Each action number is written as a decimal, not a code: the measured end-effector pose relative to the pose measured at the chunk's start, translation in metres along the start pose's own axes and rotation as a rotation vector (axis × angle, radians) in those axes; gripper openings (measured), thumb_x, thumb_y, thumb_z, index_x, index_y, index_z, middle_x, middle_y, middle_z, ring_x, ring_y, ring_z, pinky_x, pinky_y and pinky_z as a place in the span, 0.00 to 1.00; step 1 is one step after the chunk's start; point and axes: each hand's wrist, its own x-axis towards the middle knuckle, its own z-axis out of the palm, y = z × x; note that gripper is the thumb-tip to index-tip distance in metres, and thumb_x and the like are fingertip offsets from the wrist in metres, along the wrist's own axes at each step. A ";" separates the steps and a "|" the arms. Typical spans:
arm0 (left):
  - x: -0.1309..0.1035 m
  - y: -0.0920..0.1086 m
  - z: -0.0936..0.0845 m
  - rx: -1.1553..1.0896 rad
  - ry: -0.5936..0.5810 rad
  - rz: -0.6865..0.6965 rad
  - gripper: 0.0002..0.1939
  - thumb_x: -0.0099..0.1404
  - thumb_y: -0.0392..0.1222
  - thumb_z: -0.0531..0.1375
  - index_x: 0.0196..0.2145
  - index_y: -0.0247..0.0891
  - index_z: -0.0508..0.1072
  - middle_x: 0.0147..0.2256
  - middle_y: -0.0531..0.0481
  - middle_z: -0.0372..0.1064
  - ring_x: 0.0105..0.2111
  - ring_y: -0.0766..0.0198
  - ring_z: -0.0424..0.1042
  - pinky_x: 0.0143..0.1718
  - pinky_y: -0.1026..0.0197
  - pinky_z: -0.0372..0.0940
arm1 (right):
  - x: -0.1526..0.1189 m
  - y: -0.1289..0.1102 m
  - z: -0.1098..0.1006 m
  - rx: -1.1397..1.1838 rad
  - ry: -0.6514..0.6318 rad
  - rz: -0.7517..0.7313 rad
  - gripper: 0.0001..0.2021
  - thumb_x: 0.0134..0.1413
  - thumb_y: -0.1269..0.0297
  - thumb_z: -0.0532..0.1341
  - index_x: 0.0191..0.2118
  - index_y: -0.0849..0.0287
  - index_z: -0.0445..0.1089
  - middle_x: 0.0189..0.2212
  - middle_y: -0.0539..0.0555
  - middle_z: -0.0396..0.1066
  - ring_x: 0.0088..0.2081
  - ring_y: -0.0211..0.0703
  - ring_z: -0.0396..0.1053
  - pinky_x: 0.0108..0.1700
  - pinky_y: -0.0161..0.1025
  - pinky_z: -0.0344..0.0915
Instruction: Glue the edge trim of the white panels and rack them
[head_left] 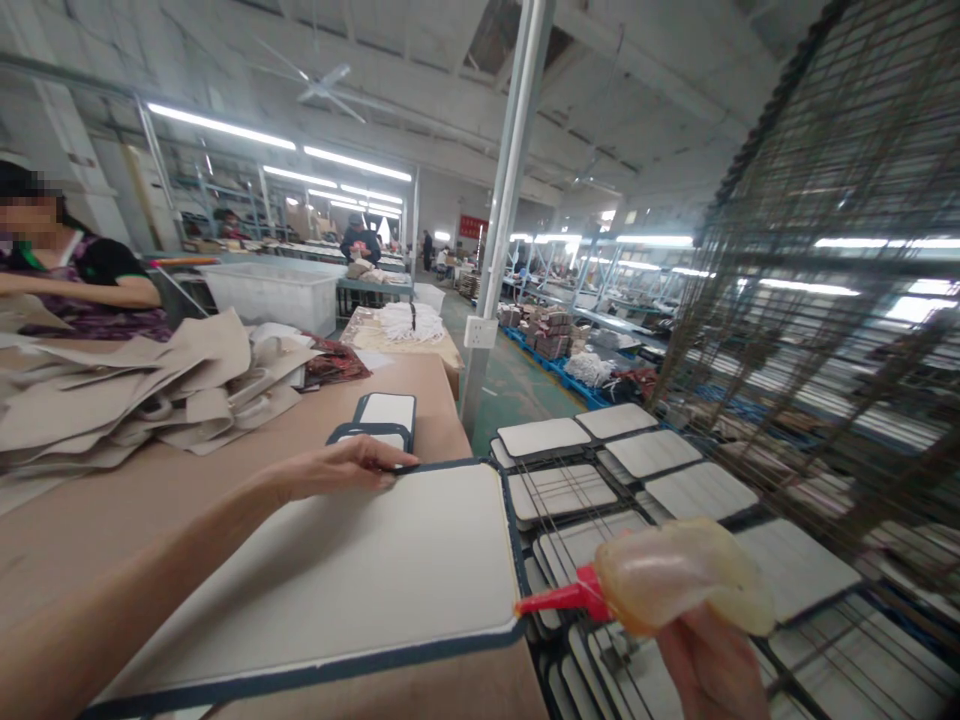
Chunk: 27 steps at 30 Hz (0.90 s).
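Note:
A large white panel with a dark blue border lies on the brown table in front of me. My left hand pinches its far edge, thumb and fingers at the blue border. In my right hand is a yellowish squeeze glue bottle with a red nozzle. The nozzle's tip meets the panel's right edge near the rounded corner. A pale line runs along that edge, inside the border. Smaller blue-edged white panels lie just beyond my left hand.
Wire racks bearing several white panels stand at the right, with a raised wire grid above. Beige fabric pieces are heaped on the table at left. A co-worker sits behind them. A metal post rises beyond the table.

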 end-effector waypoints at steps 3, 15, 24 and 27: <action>0.001 -0.006 -0.002 0.081 0.033 0.010 0.20 0.58 0.47 0.66 0.48 0.40 0.79 0.39 0.49 0.78 0.41 0.55 0.73 0.43 0.61 0.66 | -0.009 -0.008 0.006 -0.002 0.022 0.023 0.32 0.41 0.56 0.73 0.54 0.46 0.67 0.39 0.48 0.77 0.38 0.43 0.75 0.40 0.33 0.73; 0.003 -0.041 0.014 -0.137 0.176 -0.014 0.23 0.59 0.48 0.65 0.53 0.43 0.75 0.41 0.49 0.78 0.42 0.56 0.75 0.44 0.62 0.67 | -0.002 -0.002 0.011 0.007 0.111 -0.177 0.13 0.40 0.64 0.74 0.34 0.53 0.73 0.27 0.44 0.74 0.29 0.36 0.72 0.35 0.27 0.70; -0.003 -0.060 0.042 -0.432 0.330 -0.164 0.34 0.50 0.50 0.71 0.55 0.42 0.72 0.39 0.50 0.79 0.35 0.58 0.77 0.37 0.62 0.70 | 0.012 0.008 0.013 -0.141 0.066 -0.259 0.16 0.41 0.62 0.73 0.39 0.52 0.73 0.31 0.48 0.74 0.36 0.44 0.73 0.44 0.38 0.72; -0.005 -0.054 0.048 -0.480 0.356 -0.193 0.37 0.46 0.52 0.73 0.54 0.40 0.72 0.38 0.49 0.79 0.36 0.58 0.77 0.38 0.61 0.70 | 0.011 0.012 0.024 -0.046 0.045 -0.197 0.12 0.42 0.64 0.73 0.34 0.51 0.73 0.30 0.43 0.74 0.31 0.36 0.71 0.45 0.31 0.70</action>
